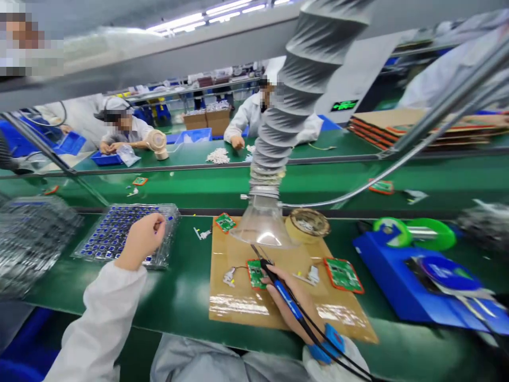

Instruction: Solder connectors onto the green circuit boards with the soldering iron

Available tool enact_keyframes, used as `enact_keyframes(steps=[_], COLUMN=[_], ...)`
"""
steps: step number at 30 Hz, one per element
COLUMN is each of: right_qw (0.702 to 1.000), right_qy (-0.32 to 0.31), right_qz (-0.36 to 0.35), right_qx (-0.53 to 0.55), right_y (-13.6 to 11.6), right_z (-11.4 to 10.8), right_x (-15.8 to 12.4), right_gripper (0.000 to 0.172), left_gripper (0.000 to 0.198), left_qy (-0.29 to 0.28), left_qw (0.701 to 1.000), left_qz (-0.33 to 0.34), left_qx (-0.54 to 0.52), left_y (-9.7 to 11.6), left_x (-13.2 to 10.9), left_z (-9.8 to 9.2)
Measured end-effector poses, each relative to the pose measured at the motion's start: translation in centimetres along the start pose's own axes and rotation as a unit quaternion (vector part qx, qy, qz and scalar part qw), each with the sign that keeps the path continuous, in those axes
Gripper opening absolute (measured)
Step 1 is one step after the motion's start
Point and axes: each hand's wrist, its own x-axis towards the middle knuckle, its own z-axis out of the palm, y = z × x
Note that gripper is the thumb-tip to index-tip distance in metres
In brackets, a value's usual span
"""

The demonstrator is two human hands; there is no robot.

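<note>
My right hand (292, 303) is closed around a blue-handled soldering iron (283, 289), its tip pointing up over a small green circuit board (255, 273) on a brown cardboard mat (246, 313). My left hand (142, 239) reaches left over a clear plastic tray (119, 233) of small blue parts, fingers pinched on a tiny blue piece. A second green board with an orange rim (343, 275) lies on the mat to the right of my right hand. Another green board (225, 222) sits at the mat's far left corner.
A clear fume-extractor funnel (262, 223) on a grey ribbed hose hangs over the mat. A tape roll (307, 224), green solder reels (413, 232) and a blue stand (397, 286) lie right. Stacked trays (32, 239) stand left. Other workers (123, 132) sit across the green conveyor.
</note>
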Motion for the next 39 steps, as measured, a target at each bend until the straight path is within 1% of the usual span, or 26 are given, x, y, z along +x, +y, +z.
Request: enact_keyframes(steps=[1, 2, 3, 4, 5, 7, 8, 9, 10, 11, 12, 14, 16, 18, 23, 27, 29, 31, 33, 36, 39], right_qw=[1.0, 0.999, 0.997, 0.996, 0.995, 0.994, 0.995, 0.995, 0.996, 0.996, 0.996, 0.993, 0.986, 0.975, 0.956, 0.952, 0.95, 0.946, 0.941, 0.938, 0.939], right_qy=[-0.019, -0.042, -0.067, -0.087, -0.1, -0.103, -0.097, -0.089, -0.079, -0.064, -0.046, -0.017, -0.003, 0.006, 0.039, 0.056, 0.055, 0.051, 0.049, 0.045, 0.041], right_qz=[-0.002, -0.006, -0.009, -0.012, -0.015, -0.014, -0.011, -0.006, 0.003, 0.014, 0.027, 0.053, 0.078, 0.102, 0.139, 0.144, 0.145, 0.151, 0.155, 0.151, 0.143], right_qx=[0.006, 0.014, 0.021, 0.026, 0.026, 0.022, 0.025, 0.035, 0.05, 0.064, 0.078, 0.106, 0.148, 0.196, 0.254, 0.263, 0.27, 0.282, 0.296, 0.31, 0.311], right_y=[0.2, 0.3, 0.5, 0.6, 0.6, 0.7, 0.7, 0.7, 0.6, 0.4, 0.2, -0.6, -1.7, -2.8, -4.5, -4.8, -4.8, -4.8, -4.8, -5.0, -5.2], right_z=[0.1, 0.3, 0.4, 0.5, 0.5, 0.6, 0.6, 0.6, 0.6, 0.7, 0.8, 1.1, 1.6, 2.1, 2.4, 2.1, 2.0, 2.0, 2.0, 2.0, 1.9], right_x=[-0.1, -0.3, -0.4, -0.5, -0.6, -0.6, -0.6, -0.6, -0.6, -0.7, -0.7, -0.9, -1.0, -0.9, -0.3, -0.1, -0.1, -0.1, -0.1, 0.1, 0.1], right_gripper=[0.034, 0.036, 0.038, 0.04, 0.04, 0.04, 0.04, 0.039, 0.038, 0.036, 0.035, 0.034, 0.036, 0.038, 0.034, 0.033, 0.033, 0.034, 0.034, 0.034, 0.031], left_gripper=[0.018, 0.018, 0.019, 0.019, 0.02, 0.024, 0.027, 0.029, 0.032, 0.034, 0.034, 0.031, 0.027, 0.024, 0.023, 0.022, 0.02, 0.016, 0.012, 0.011, 0.011], left_qy=[0.012, 0.009, -0.008, -0.034, -0.064, -0.114, -0.139, -0.167, -0.199, -0.231, -0.262, -0.302, -0.314, -0.312, -0.275, -0.261, -0.243, -0.214, -0.174, -0.113, -0.079], left_qw=[0.996, 0.985, 0.965, 0.937, 0.9, 0.814, 0.774, 0.743, 0.724, 0.718, 0.721, 0.744, 0.766, 0.779, 0.82, 0.824, 0.828, 0.839, 0.857, 0.891, 0.915], left_qz=[0.0, -0.002, -0.008, -0.02, -0.037, -0.084, -0.109, -0.13, -0.143, -0.147, -0.143, -0.122, -0.105, -0.095, -0.078, -0.069, -0.066, -0.055, -0.031, 0.026, 0.071], left_qx=[-0.084, -0.173, -0.261, -0.348, -0.429, -0.564, -0.608, -0.635, -0.644, -0.64, -0.625, -0.583, -0.551, -0.536, -0.495, -0.498, -0.501, -0.498, -0.485, -0.44, -0.39], left_y=[1.3, 2.9, 4.5, 6.1, 7.6, 10.5, 11.6, 12.7, 13.6, 14.4, 15.1, 16.2, 16.9, 17.3, 17.5, 17.6, 17.7, 17.9, 18.1, 18.1, 18.1], left_x=[-1.0, -2.1, -3.0, -3.9, -4.5, -5.4, -5.6, -5.7, -5.9, -6.0, -6.1, -6.4, -6.8, -7.2, -7.8, -8.0, -8.1, -8.2, -8.3, -8.5, -8.7], left_z=[0.5, 1.2, 2.2, 3.3, 4.5, 7.1, 8.2, 9.1, 9.8, 10.3, 10.5, 10.5, 10.3, 10.1, 9.9, 9.6, 9.5, 9.5, 9.7, 10.0, 10.3])
